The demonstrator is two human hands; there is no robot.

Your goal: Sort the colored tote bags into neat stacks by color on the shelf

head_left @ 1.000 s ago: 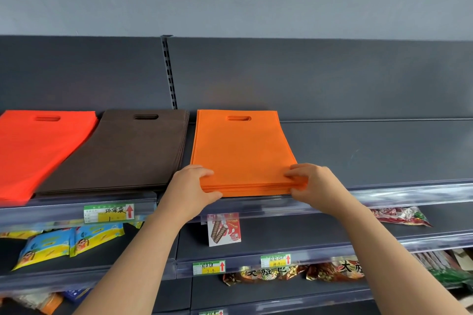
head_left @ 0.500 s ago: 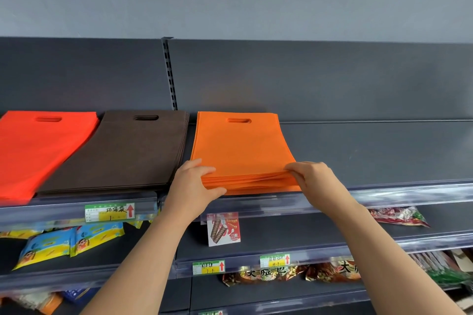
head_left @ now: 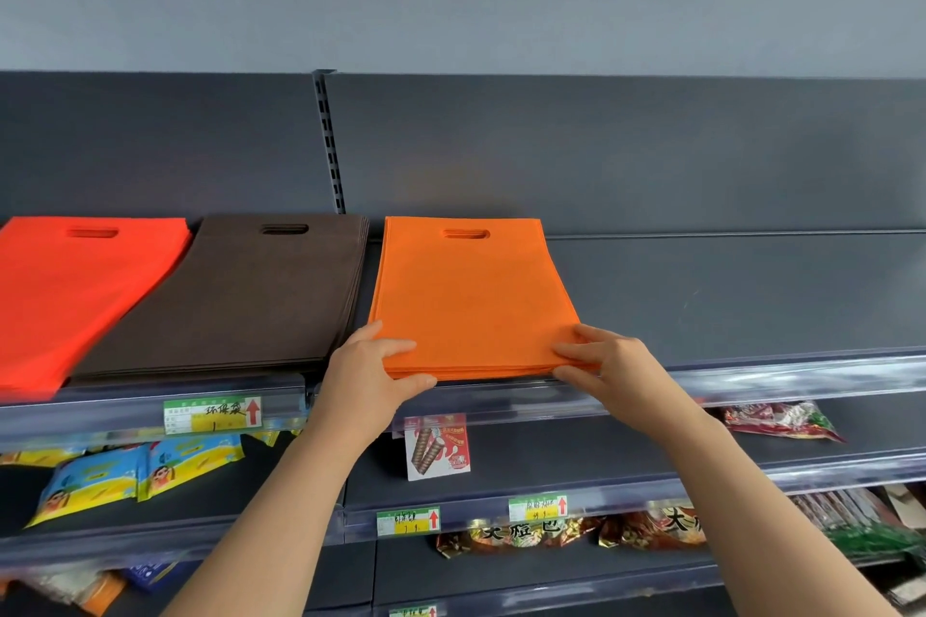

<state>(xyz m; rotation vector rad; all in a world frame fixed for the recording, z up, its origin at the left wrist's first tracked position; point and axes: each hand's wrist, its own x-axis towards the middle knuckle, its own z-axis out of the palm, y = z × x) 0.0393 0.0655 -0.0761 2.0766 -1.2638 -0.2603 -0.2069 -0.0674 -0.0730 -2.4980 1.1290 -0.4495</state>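
Centre frame: left hand [head_left: 373, 368] and right hand [head_left: 609, 366] each pinch a near corner of the orange tote stack [head_left: 471, 291], flat on the shelf [head_left: 751, 306] beside the brown stack [head_left: 260, 296].

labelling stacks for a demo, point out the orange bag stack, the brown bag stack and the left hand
orange bag stack [head_left: 466, 296]: head view, middle of the top bag
brown bag stack [head_left: 250, 301]: head view, middle of the top bag
left hand [head_left: 366, 371]: head view, back of the hand
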